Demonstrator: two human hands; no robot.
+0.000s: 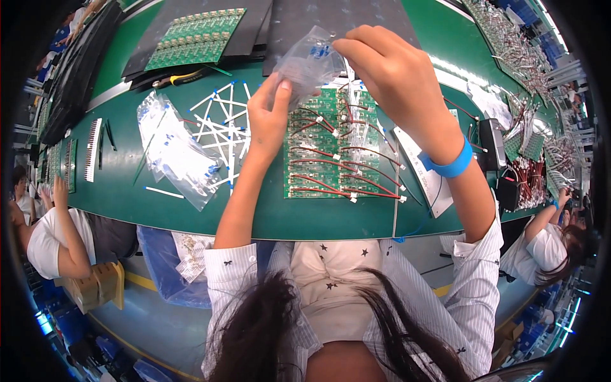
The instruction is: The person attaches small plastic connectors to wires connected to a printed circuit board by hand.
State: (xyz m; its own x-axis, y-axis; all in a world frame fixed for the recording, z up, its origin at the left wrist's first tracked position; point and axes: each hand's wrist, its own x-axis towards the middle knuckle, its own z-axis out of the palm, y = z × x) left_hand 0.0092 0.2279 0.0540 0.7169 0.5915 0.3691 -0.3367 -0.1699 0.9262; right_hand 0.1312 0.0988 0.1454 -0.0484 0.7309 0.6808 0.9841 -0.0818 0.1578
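A small clear plastic bag point(310, 67) with a blue mark hangs above the table's far middle. My left hand point(270, 113) grips its lower left side between thumb and fingers. At the bag's upper right edge, the fingertips of my right hand point(398, 73) are pinched together on the plastic; a blue band point(453, 163) circles that wrist. Beneath both hands lies a green circuit board panel point(312, 167) with several red and black wires ending in white plugs. Loose white flat cables point(221, 127) with blue ends are scattered left of my left hand.
Further left lies a clear bag of flat cables point(175, 149). Behind it are yellow-handled pliers point(184, 77) and another board panel point(197, 38) on black sheets. A white plate point(439, 194) and wire bundles point(531, 181) lie right. Co-workers sit on both sides.
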